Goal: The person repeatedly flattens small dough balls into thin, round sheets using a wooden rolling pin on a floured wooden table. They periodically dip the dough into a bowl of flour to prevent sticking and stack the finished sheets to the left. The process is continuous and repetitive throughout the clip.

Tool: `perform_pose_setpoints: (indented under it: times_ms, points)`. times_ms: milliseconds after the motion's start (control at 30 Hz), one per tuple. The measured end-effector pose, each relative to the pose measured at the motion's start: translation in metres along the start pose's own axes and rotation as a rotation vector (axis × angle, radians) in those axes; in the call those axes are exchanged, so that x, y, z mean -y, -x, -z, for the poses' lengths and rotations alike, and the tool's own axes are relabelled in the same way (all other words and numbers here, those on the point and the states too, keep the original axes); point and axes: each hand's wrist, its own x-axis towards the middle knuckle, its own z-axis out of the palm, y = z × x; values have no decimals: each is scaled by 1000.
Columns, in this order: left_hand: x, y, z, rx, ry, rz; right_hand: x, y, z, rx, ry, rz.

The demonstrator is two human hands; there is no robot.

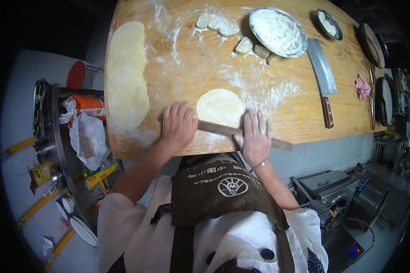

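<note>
My left hand (179, 125) lies over the left part of a wooden rolling pin (218, 129). My right hand (256, 138), with a bracelet at the wrist, rests on the pin farther right, its fingers pointing away from me. The pin slants across the near edge of a round, flat dough sheet (220, 106) on the floured wooden table. Overlapping rolled dough rounds (128, 78) lie along the table's left side. Beyond the sheet are several small dough pieces (243, 46) beside a metal bowl of flour (277, 31).
A cleaver (322, 70) lies on the table at the right, near a small bowl (329, 25) and a crumpled pink cloth (362, 87). A metal rack (63, 136) with bags stands left of the table. Steel kitchen equipment (338, 191) is at the lower right.
</note>
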Motion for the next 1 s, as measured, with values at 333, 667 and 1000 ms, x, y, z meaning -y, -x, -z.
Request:
perform_pose_setpoints:
  times_ms: [333, 667, 1000]
  points:
    - [15, -34, -10, 189, -39, 49, -19, -30, -20, 25, -53, -22]
    - [21, -83, -25, 68, -52, 143, -41, -83, -29, -27, -18, -51]
    - [39, -149, -38, 120, -34, 199, -60, -147, -26, -172, -43, -81]
